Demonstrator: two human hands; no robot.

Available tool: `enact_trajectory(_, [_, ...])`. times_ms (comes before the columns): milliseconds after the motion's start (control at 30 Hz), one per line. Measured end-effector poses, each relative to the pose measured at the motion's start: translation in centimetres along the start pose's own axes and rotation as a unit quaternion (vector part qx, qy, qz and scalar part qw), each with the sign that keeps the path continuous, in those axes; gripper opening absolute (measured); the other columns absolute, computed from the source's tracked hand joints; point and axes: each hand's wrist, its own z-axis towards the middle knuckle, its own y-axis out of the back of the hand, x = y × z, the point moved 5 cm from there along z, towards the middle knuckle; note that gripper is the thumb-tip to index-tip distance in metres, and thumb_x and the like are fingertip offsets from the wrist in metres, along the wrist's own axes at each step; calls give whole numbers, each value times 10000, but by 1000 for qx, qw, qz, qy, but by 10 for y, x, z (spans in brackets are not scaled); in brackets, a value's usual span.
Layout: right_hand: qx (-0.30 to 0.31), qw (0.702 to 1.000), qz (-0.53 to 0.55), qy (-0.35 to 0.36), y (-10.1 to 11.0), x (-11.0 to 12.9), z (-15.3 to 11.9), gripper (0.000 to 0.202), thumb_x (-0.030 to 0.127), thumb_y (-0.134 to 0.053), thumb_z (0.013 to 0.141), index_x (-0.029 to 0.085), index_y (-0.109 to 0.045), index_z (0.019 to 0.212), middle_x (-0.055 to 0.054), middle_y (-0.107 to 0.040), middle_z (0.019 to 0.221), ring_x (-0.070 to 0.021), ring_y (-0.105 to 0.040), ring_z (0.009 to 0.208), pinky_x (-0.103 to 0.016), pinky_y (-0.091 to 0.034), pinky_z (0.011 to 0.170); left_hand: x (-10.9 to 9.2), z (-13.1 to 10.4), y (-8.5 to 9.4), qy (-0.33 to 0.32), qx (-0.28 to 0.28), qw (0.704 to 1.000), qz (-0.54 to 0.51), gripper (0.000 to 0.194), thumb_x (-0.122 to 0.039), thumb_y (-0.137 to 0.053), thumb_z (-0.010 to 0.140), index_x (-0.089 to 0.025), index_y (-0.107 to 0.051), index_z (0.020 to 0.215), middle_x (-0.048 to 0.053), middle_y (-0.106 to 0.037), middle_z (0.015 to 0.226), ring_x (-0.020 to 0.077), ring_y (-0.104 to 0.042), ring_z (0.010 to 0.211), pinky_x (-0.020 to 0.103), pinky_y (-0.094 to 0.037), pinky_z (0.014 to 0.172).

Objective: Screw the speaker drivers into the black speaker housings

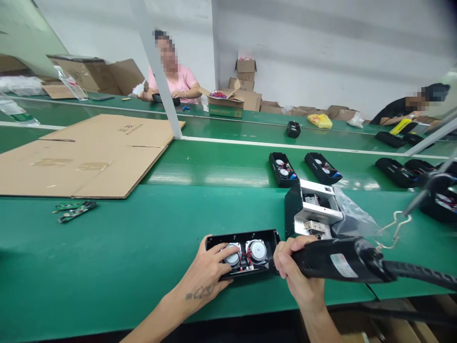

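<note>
On the green bench lies a black speaker housing point(214, 241), its open side up, with two round silver speakers point(257, 251) and red wires inside. My left hand point(209, 267) grips its left end, fingers reaching in over the left speaker. My right hand point(302, 269) is closed around a black electric screwdriver point(333, 259), held nearly level at the housing's right end; its tip is hidden by my fingers. Just behind the screwdriver stands a black and silver screw feeder point(316, 209).
A flat cardboard sheet point(89, 157) and small circuit boards point(76, 209) lie at left. More speaker housings point(283, 169) sit on the belt beyond and at right. A metal hook point(396, 228) hangs by the screwdriver. Two people point(178, 83) work across the line.
</note>
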Motion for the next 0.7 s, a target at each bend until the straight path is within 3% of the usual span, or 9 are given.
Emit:
enact_trajectory(200, [-12, 1000, -20, -6, 4, -2, 0, 351, 296, -770, 1051, 358, -613, 1359, 102, -584, 680, -122, -530, 530, -301, -429, 561, 2, -1, -3, -2, -8, 1000, 7, 132, -259, -903, 947, -278, -809, 1039, -4, -699, 1578, 364, -687, 1394, 738, -202, 1297])
enact_trajectory(333, [16, 999, -10, 26, 6, 1, 3, 353, 240, -737, 1067, 366, -610, 1371, 101, -588, 690, -113, -545, 532, -284, -436, 546, 3, -1, -4, -5, -7, 1000, 6, 123, -252, -889, 956, -274, -805, 1043, -7, -693, 1585, 354, -678, 1405, 723, -182, 1309])
enact_trajectory(533, [-35, 999, -6, -14, 6, 5, 2, 329, 302, -795, 1040, 361, -621, 1313, 108, -579, 687, -113, -534, 554, -294, -427, 574, 2, -1, -2, -10, -12, 1000, 3, 92, -271, -875, 974, -277, -798, 1024, 7, -698, 1577, 341, -679, 1400, 706, -185, 1310])
enact_trajectory(700, [-14, 1000, -10, 7, 5, 3, 2, 314, 267, -757, 1062, 363, -616, 1326, 107, -588, 692, -106, -550, 549, -284, -438, 569, 2, 0, -3, -5, -13, 1000, -2, 85, -263, -870, 976, -272, -796, 1018, -3, -699, 1575, 345, -684, 1396, 720, -166, 1301])
